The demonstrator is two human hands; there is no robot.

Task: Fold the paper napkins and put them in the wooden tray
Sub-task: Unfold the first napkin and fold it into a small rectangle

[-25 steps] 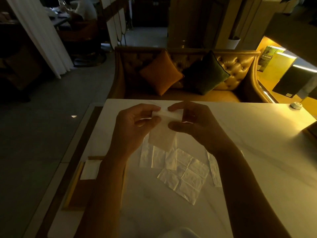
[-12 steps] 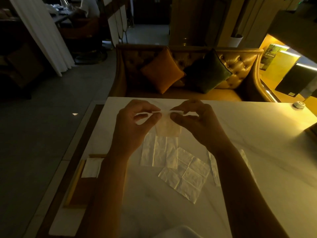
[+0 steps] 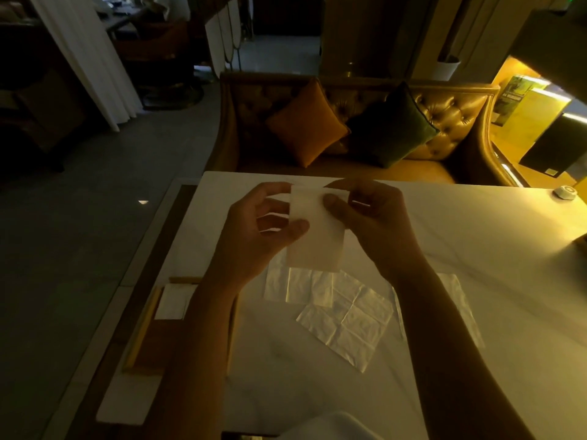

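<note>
Both hands hold one folded paper napkin (image 3: 316, 241) upright above the white table (image 3: 476, 249). My left hand (image 3: 257, 236) pinches its left edge with the thumb in front. My right hand (image 3: 371, 223) pinches its upper right part, thumb on the front face. Unfolded napkins lie flat on the table below: one (image 3: 298, 289) straight under the held one, one (image 3: 347, 322) turned diagonally, and one (image 3: 460, 309) partly hidden behind my right forearm. The wooden tray (image 3: 141, 338) sits at the table's left edge with a folded napkin (image 3: 173, 301) in its far end.
A tufted leather sofa (image 3: 444, 112) with an orange cushion (image 3: 306, 123) and a dark green cushion (image 3: 392, 125) stands beyond the table's far edge. A small round white object (image 3: 565, 192) rests at the table's far right. Floor drops away left of the tray.
The held napkin was a short piece pinched along its top edge; it now hangs as a taller rectangle, with my left thumb lower on its left edge.
</note>
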